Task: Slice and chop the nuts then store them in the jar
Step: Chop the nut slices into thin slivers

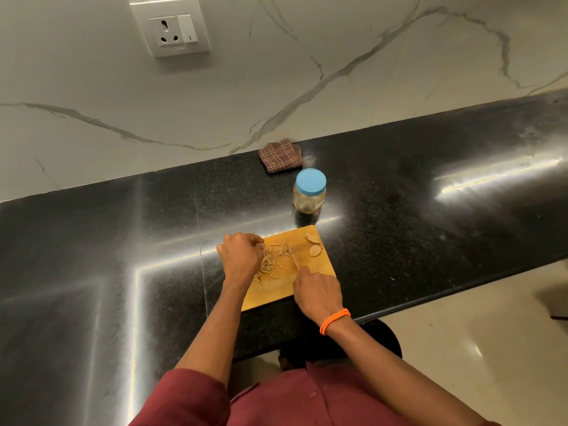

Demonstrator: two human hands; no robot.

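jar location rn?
Head view: the jar, blue lid on, stands on the black counter just beyond the cutting board's far right corner, with the folded checked cloth behind it by the wall.

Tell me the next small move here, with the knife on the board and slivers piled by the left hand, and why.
Probably bring one of the two uncut nut halves from the board's far right corner to the knife in the right hand. The left hand rests on the sliver pile, and the jar is lidded.
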